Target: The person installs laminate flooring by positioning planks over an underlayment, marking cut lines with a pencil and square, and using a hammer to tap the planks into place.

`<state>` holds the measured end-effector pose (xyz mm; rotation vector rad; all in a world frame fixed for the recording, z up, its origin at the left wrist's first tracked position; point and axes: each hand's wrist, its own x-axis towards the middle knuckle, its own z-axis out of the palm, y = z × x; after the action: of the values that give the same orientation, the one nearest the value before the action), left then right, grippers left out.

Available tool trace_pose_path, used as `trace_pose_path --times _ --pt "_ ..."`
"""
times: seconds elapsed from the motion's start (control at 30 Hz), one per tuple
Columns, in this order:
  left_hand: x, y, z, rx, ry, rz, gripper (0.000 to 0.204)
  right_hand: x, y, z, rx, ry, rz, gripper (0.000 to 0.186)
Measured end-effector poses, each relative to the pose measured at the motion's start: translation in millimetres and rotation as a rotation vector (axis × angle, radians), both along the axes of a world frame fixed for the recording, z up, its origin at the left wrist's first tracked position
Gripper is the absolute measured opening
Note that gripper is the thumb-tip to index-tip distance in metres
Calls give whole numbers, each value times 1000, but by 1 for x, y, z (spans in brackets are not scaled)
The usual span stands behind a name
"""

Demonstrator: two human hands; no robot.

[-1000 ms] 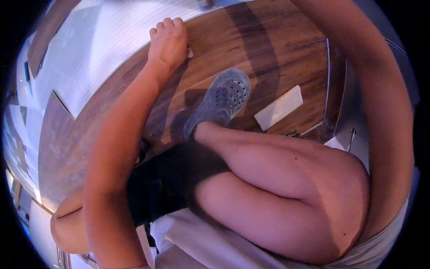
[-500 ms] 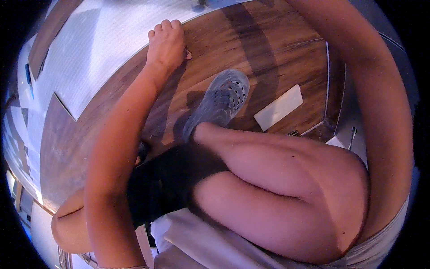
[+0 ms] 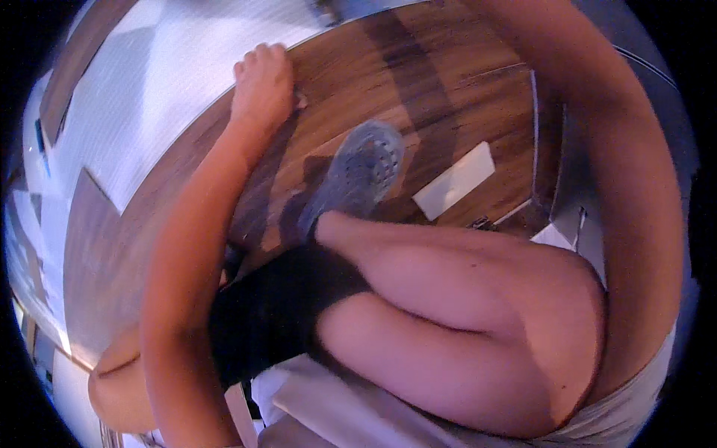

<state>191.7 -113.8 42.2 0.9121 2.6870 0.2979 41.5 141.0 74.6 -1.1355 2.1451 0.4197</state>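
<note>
L hand [image 3: 263,84] at wood flr [image 3: 336,78] edge, can't tell grip; R hand off-view. Clog [image 3: 364,168] btwn L hand + wht block [image 3: 455,181].

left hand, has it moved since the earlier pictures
No, not noticeably: the left hand stays at the same stretch of edge of the brown wooden surface; both slide slightly left and down together in the view.

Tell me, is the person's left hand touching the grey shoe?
Apart. The head view shows brown wood, partly in shadow, filling the gap between the left hand and the grey shoe.
</note>
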Motion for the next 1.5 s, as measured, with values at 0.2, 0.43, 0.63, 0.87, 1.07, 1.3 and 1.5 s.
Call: trace_pose_path --times 0.2,0.43,0.63,0.87,1.07,1.3,1.5 --pt "1 -5 3 -40 -91 15 74 15 57 1 3 137 -356 26" --pt "-9 -2 -6 -85 -147 88 81 50 118 9 -68 212 -630 28" --pt "-10 57 2 -19 -105 51 77 60 147 25 -53 270 -863 25" --pt "-9 124 -1 38 -11 2 78 226 149 13 -170 792 -1235 32" --pt "-6 133 7 -23 -102 -10 79 334 104 -37 -408 593 -1534 38" --pt "-6 133 9 -35 -108 -23 84 344 112 -51 -474 566 -1496 40" --pt "-6 133 4 -43 -36 -36 84 304 132 -6 -342 371 -1655 40"
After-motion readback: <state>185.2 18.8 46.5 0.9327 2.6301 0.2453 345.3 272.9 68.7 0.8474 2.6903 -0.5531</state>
